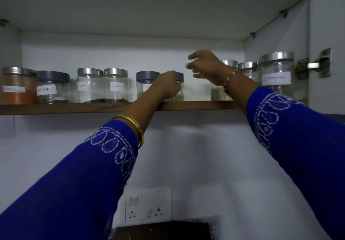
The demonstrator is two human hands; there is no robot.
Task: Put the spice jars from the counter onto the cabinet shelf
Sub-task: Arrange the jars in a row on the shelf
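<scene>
**A grey-lidded jar is being set on the shelf**

The jar (178,86) stands near the front edge of the shelf (196,105), gripped by the left hand (166,86), fingers curled round it. It should be pushed back before release. The right hand (205,68) hovers, fingers apart, holding nothing. Neighbouring jars (115,86) crowd both sides.
</scene>
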